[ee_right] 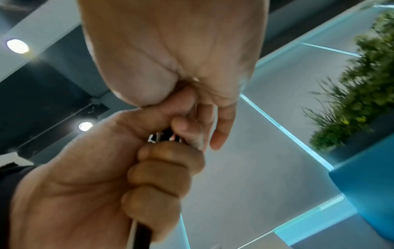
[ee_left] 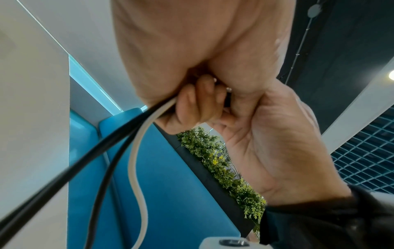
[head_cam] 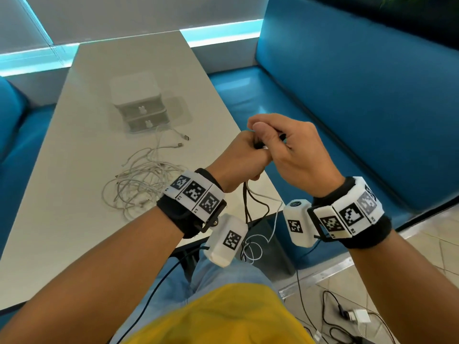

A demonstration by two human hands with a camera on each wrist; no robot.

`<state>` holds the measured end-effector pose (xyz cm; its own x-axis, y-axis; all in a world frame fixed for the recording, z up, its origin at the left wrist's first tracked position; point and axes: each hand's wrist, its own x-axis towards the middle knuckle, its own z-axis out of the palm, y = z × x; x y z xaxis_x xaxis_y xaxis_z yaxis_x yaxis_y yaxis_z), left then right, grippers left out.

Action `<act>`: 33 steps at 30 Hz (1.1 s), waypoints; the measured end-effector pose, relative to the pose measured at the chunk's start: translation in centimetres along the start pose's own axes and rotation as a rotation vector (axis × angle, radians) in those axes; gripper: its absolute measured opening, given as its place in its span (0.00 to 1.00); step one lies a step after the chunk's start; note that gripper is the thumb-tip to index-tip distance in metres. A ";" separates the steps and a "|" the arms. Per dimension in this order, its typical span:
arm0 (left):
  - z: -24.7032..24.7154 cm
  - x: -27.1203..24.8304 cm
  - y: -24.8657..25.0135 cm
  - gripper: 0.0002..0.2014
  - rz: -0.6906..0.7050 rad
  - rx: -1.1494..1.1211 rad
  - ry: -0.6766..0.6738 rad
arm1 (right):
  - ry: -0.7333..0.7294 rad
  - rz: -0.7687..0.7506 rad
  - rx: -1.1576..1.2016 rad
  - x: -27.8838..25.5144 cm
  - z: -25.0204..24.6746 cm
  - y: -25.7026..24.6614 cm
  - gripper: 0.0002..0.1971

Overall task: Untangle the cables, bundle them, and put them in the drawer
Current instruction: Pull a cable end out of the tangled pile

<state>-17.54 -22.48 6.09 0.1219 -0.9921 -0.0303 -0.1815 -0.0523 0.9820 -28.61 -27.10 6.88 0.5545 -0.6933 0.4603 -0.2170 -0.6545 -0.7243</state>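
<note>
Your left hand (head_cam: 238,157) grips black and white cables (ee_left: 119,134); right hand (head_cam: 285,150) pinches their ends. You're mid-untangling: next, draw one strand free.

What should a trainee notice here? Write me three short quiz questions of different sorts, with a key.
1. True or false: both drawers of the white drawer unit are shut.
2. What does the left hand have in its grip? A) nothing B) black and white cables together C) a roll of tape
3. Fill in: the tangle of white cables lies on the ___.
Key: 1 true; 2 B; 3 table.
</note>
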 end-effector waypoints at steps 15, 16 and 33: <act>0.5 0.2 1.2 0.18 -0.072 -0.196 -0.010 | -0.087 0.262 0.653 -0.5 0.4 0.3 0.19; 0.5 0.2 1.5 0.17 -0.087 -0.270 0.036 | -0.126 0.311 0.706 -0.7 1.0 0.7 0.21; -8.0 0.9 -2.4 0.18 0.070 0.701 0.230 | -0.204 0.736 0.194 -5.7 3.3 8.8 0.12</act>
<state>-9.20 -22.34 5.19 0.2749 -0.9507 0.1437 -0.7674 -0.1269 0.6285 -31.07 -27.89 -3.77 0.4628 -0.8468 -0.2623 -0.4519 0.0292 -0.8916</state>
